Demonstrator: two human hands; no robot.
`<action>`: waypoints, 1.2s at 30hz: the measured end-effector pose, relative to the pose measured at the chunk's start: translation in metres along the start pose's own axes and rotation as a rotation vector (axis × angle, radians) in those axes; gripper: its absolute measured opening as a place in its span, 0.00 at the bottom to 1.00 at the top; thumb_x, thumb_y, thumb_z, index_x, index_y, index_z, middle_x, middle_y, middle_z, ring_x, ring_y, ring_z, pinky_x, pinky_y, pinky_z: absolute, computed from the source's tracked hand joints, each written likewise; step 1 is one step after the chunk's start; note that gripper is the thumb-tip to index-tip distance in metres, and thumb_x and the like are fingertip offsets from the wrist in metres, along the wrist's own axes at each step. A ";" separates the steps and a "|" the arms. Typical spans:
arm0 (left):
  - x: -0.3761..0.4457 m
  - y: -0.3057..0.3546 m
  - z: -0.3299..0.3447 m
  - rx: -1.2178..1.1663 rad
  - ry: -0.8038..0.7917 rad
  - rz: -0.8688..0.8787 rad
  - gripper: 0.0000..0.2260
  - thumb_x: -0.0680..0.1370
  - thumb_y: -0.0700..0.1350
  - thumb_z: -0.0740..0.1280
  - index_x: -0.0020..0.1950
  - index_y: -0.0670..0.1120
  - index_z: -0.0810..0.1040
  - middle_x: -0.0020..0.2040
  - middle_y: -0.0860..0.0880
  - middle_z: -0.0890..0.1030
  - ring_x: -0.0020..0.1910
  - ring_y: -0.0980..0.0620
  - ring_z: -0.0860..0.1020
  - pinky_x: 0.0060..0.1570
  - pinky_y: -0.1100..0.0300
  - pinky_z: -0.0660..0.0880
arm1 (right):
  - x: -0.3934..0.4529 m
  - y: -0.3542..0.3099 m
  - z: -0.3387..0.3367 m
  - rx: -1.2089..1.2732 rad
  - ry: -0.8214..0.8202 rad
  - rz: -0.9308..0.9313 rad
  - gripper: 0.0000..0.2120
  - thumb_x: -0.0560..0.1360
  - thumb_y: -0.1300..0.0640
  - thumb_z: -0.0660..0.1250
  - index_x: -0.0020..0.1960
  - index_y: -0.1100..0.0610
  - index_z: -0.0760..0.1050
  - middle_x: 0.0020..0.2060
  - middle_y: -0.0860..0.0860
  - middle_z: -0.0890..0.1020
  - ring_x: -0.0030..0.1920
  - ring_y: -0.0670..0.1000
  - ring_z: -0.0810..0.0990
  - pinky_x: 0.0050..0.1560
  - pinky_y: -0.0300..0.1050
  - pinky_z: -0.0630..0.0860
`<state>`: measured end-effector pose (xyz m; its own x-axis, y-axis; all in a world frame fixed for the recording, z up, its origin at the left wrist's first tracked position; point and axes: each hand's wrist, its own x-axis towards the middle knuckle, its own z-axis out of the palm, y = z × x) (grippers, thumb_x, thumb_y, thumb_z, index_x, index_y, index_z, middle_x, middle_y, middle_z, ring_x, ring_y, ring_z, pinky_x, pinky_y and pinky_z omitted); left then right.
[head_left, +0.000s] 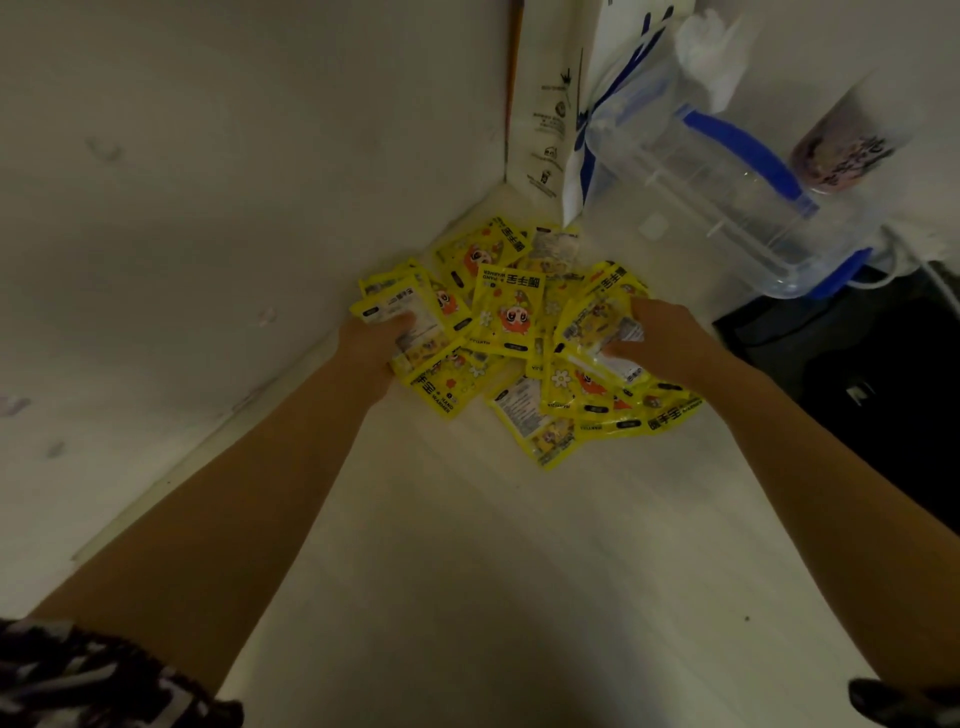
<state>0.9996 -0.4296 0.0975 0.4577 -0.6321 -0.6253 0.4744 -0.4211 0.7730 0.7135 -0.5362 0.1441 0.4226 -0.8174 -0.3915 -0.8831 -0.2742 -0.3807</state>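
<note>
A loose pile of several yellow hand-warmer packets (511, 317) lies on the pale floor in a corner by the wall. My left hand (371, 345) is at the pile's left edge, fingers curled round a packet (400, 314) that shows its printed back. At the pile's right side my right hand (657, 338) grips another packet (597, 325), thumb on top. Both forearms reach forward from the bottom of the view.
A clear plastic container with blue clips (727, 192) leans at the back right, beside a white paper bag with blue print (566, 104). A drink cup (841, 156) stands far right. A black object (872, 374) lies right of the pile. White wall (208, 208) bounds the left.
</note>
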 end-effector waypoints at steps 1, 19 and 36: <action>-0.006 -0.001 -0.003 -0.016 -0.006 0.000 0.07 0.77 0.33 0.65 0.51 0.43 0.78 0.50 0.42 0.81 0.39 0.49 0.84 0.34 0.53 0.82 | -0.005 -0.001 0.000 0.010 0.011 -0.007 0.25 0.72 0.53 0.71 0.62 0.67 0.70 0.60 0.63 0.75 0.61 0.61 0.73 0.56 0.49 0.68; -0.144 -0.064 -0.053 0.123 -0.068 0.035 0.14 0.77 0.34 0.66 0.63 0.39 0.76 0.55 0.41 0.82 0.47 0.45 0.83 0.43 0.51 0.82 | -0.146 -0.016 0.049 0.396 0.095 0.185 0.16 0.73 0.50 0.70 0.52 0.60 0.73 0.47 0.52 0.77 0.51 0.53 0.75 0.45 0.41 0.65; -0.242 -0.146 -0.131 0.409 -0.294 0.014 0.09 0.75 0.35 0.68 0.53 0.45 0.80 0.48 0.46 0.84 0.44 0.49 0.83 0.43 0.54 0.81 | -0.339 -0.075 0.203 0.742 0.335 0.611 0.18 0.72 0.51 0.71 0.57 0.59 0.77 0.50 0.57 0.83 0.51 0.58 0.82 0.53 0.55 0.79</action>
<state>0.9186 -0.1300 0.1221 0.2026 -0.7715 -0.6031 0.1087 -0.5944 0.7968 0.6778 -0.1357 0.1357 -0.2377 -0.8432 -0.4821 -0.5311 0.5284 -0.6624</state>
